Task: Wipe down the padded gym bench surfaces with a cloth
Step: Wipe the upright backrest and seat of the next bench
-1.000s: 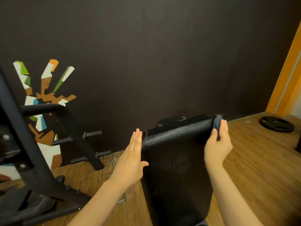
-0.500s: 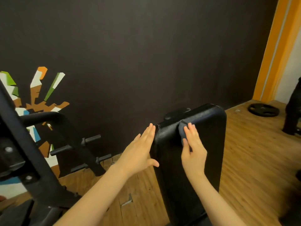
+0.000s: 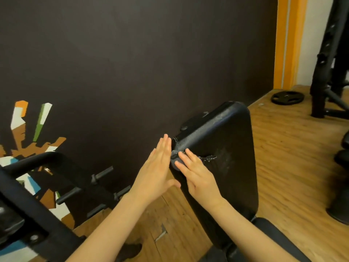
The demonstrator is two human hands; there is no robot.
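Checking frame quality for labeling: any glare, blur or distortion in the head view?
Head view: dim, warm light; sheen along the pad top edge and a pale smear on its face; the cloth under the right hand barely separates from the pad; frame at lower left soft; wide-angle bend at edges.

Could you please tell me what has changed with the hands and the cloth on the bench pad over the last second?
The right hand has slid the cloth along the top of the backrest pad, from its right corner across to the left edge and slightly down. The camera view has also swung rightward. The left hand stays flat and open against the pad's left side, and the right fingers still press the cloth.
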